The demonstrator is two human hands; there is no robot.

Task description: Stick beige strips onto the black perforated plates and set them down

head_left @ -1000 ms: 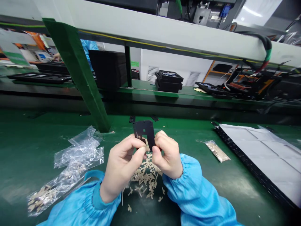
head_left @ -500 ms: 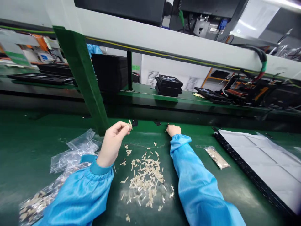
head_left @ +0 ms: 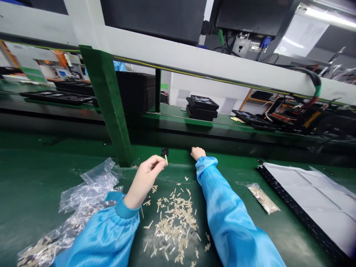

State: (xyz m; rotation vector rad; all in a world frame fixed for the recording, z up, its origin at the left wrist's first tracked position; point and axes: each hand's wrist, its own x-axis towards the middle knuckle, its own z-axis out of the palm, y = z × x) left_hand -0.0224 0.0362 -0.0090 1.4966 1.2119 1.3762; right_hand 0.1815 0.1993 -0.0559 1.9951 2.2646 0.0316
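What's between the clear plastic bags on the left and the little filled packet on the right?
In the head view: the left hand with its blue cuff, then the scattered small beige pieces, then the right arm's blue sleeve.

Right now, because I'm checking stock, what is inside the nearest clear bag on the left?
The nearest clear bag holds small beige and darker pieces. The left sleeve covers part of it; anything beneath cannot be seen.

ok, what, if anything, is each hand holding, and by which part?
Left hand: a tan strip, pinched near its lower end. Right hand: can't tell, grip hidden.
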